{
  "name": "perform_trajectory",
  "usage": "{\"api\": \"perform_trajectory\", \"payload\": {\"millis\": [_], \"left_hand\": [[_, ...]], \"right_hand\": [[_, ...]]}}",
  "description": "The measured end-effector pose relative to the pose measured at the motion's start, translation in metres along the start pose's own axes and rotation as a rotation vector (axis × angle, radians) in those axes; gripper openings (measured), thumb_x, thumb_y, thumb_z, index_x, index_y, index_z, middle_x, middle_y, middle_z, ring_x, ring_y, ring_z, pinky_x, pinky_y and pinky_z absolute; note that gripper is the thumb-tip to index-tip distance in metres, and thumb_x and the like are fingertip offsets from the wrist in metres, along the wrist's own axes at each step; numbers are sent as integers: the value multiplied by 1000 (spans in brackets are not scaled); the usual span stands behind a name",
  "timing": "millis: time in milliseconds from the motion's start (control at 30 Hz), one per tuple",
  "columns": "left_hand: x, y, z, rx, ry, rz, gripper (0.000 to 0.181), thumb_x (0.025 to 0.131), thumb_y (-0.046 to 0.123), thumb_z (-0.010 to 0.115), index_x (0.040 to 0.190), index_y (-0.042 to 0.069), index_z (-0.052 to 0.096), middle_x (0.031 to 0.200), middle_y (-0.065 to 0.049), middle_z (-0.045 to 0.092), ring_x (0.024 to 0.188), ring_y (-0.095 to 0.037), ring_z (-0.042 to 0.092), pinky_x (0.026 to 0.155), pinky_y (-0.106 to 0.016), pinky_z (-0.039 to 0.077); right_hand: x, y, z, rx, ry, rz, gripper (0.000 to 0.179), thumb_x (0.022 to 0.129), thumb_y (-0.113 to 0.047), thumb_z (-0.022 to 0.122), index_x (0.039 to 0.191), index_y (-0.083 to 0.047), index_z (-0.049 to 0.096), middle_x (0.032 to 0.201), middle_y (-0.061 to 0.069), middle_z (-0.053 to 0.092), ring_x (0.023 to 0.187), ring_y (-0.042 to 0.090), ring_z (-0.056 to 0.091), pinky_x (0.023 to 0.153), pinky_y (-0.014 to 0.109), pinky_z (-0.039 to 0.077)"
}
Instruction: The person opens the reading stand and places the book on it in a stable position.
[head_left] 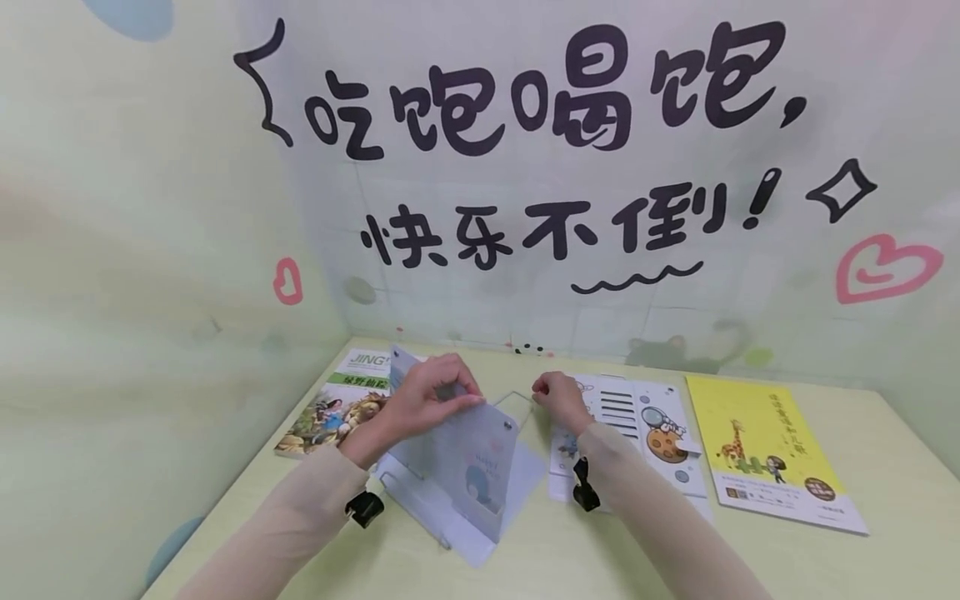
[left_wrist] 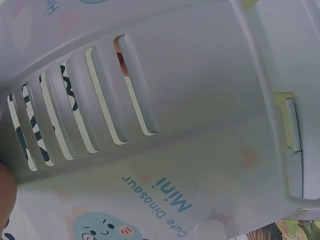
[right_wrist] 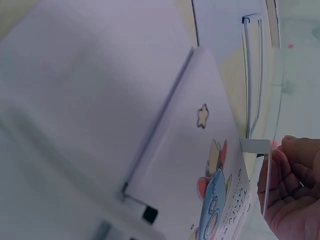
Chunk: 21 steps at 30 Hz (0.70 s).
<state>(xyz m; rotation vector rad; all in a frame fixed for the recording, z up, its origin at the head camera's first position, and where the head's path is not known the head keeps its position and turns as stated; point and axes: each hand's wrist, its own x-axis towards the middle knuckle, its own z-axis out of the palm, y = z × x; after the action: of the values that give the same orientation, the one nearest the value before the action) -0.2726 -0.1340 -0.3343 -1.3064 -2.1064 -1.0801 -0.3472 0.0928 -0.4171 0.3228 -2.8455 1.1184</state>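
My left hand [head_left: 437, 393] pinches the top edge of a pale folding book stand [head_left: 468, 454], whose panel stands raised over its base. Dinosaur print and a row of slots show on the stand [left_wrist: 200, 140] in the left wrist view. Behind the panel, a thin wire support [head_left: 513, 392] sticks out toward my right hand [head_left: 558, 398]. The right fingers are curled at its end and appear to pinch it; the contact is small in the head view. In the right wrist view the right hand [right_wrist: 295, 185] is curled beside a thin white edge.
A second book stand [head_left: 633, 400] with astronaut print lies flat under and beside the right forearm. A yellow giraffe book [head_left: 772, 450] lies at the far right. Another illustrated book [head_left: 337, 408] is at the left, partly behind the left hand and raised panel. A printed backdrop [head_left: 480, 317] borders the table.
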Motion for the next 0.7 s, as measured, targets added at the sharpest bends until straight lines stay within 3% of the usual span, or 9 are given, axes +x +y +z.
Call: {"api": "perform_trajectory", "payload": {"millis": [433,700], "left_hand": [[-8,3,-6,-114,-60,53,18,76,-7,71,82,9,65,77,-2,64,72,-10,56,61,-25,47],[-11,7,-7,-89,-62,72,19,76,-7,71,82,10,65,78,-1,63,73,-10,56,63,-26,47]], "right_hand": [[2,-11,12,-306,-85,31,8,83,1,61,86,0,68,84,12,67,74,23,61,67,34,53],[2,-14,16,-375,-129,39,8,85,1,56,82,-1,63,76,11,64,64,20,56,59,30,50]]}}
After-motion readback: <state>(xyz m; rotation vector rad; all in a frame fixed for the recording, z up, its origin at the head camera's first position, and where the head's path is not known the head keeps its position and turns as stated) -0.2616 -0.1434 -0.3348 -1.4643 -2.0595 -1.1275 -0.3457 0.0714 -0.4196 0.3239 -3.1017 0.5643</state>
